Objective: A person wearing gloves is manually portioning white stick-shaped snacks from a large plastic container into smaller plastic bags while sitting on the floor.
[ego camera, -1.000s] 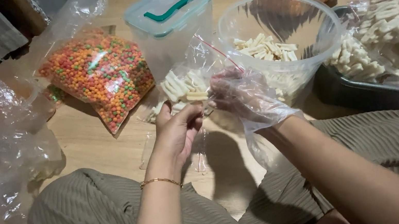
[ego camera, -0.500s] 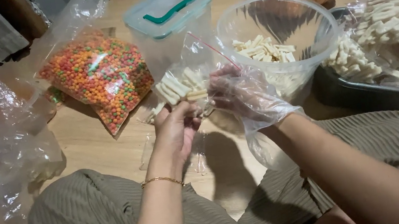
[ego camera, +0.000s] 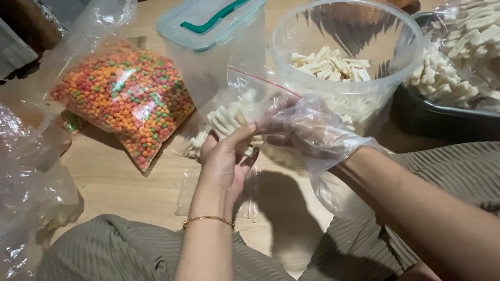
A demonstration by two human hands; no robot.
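Two hands, both at one small clear bag of pale stick snacks, held above the wooden floor before the knees. Left hand, bare, one gold bracelet: fingers closed on the bag's lower edge. Right hand, in one loose plastic glove: fingers pinched on the bag's top.

One round clear tub of the same sticks, just behind. One lidded box, green handle. One bag of coloured balls, left. One dark tray, right.
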